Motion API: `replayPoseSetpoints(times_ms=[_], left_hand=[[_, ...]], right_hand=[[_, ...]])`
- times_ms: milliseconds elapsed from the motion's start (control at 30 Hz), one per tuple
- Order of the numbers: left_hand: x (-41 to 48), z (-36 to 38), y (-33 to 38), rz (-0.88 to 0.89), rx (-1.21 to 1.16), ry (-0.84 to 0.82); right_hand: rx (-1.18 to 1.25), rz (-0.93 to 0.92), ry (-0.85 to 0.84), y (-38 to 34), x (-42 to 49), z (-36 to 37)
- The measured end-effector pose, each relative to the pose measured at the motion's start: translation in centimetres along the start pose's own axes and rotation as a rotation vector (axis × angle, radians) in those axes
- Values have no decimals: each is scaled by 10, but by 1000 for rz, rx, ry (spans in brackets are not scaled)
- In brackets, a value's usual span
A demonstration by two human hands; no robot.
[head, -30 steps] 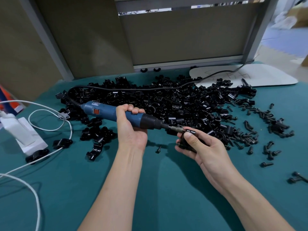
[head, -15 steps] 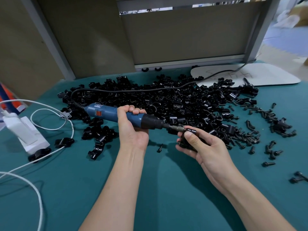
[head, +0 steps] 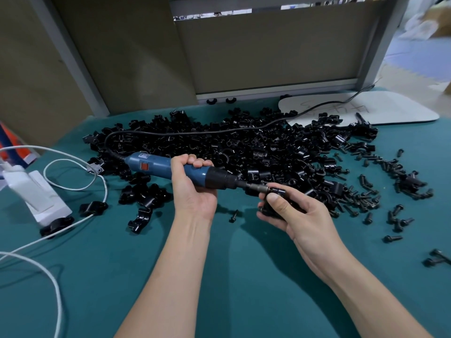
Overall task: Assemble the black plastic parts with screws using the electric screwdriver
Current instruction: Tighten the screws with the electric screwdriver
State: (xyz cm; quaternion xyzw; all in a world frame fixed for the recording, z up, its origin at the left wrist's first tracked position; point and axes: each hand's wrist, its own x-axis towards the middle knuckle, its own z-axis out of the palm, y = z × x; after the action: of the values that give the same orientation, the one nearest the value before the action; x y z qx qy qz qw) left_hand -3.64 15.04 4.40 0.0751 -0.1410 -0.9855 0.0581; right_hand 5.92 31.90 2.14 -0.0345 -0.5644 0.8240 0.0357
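Teal cloth covers the bench, grey partition panels stand behind it, and across the middle sprawls a big heap of black plastic parts, with loose screws scattered off to its right. Now the left hand is wrapped fully around the blue electric screwdriver, fingers curled over the barrel. The tool lies near level and points right, its black cord looping back over the heap. Over to the right hand: it's closed around 1 black part, thumb pressed on top, holding it just above the cloth in front of the heap. The bit meets that part right at the thumb; whether a screw sits under the tip I cannot tell, it's too small and dark. My read is that this is the driving step, 1 fastener going into the held part, and with that heap waiting the job looks far from done. The next move calls for a straight push along the tool's line, with the right hand bracing the part so it doesn't twist, then the bit backed out and the piece set aside. 1 stray screw lies on the cloth between the 2 wrists, handy for the next round. Off to the left, a white cable and a white plug block sit well apart from the action.
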Motion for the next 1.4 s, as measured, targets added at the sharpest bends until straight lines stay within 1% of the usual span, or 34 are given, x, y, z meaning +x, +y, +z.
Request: replayPoseSetpoints(times_ms=[333,567,633,767,833,900,967,1033,1067,1167,1300,1400], left_hand=[[-1,2,-1,-13,-9,3],[-2,5,-2,-17,30,24],[1,8,-2,2,60,72],[6,10,1,0,98,164],[7,10,6,-2,77,194],[10,10,14,-2,-5,189],[12,10,19,1,-57,163],[10,9,14,6,33,155],[8,10,9,16,95,149],[4,15,-5,51,189,101],[5,18,-8,84,204,62],[5,15,-8,82,191,72]], right_hand=[[7,-2,1,1,1,-1],[2,-23,-5,2,3,-3],[-40,-39,-20,2,4,-4],[-246,-82,-62,5,1,-2],[-304,-110,-58,4,1,-3],[-258,-141,-10,0,1,-7],[-63,-135,40,-3,4,-12],[105,-85,68,-4,6,-13],[146,-61,73,-4,8,-13],[173,-31,74,-2,9,-12],[157,-39,86,0,10,-13],[150,-49,85,1,11,-15]])
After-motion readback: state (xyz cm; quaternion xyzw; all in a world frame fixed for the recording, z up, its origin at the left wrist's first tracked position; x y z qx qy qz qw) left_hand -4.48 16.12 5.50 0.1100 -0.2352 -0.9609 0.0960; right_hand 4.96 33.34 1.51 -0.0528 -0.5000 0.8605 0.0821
